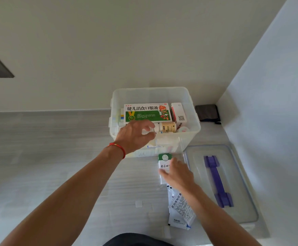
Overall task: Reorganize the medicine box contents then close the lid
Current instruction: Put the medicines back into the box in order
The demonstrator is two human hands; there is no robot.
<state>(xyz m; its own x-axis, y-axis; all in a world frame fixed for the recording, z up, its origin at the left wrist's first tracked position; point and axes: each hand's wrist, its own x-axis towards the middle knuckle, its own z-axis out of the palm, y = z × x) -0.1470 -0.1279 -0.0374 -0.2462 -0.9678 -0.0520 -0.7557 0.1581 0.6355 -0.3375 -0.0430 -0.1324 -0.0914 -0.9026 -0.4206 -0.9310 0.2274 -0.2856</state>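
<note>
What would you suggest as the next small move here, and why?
Probably close the right hand around the green-and-white carton it rests on and lift it into the clear medicine box. The carton lies outside on the counter, the lid is off, and the left hand already reaches inside.

The medicine box (189, 139) at the frame's centre is showing clear, frosted plastic; inside it a carton (147, 112) is displaying white over green with an orange cartoon figure, beside a red-and-white carton (178, 112) and a cream bottle (166, 126). Lower right, the clear lid (242, 183) is carrying a purple handle (217, 181). A green-and-white packet (164, 161) is lying on the pale grey streaked counter (47, 157). A red string bracelet (119, 148) is circling the left wrist
</note>
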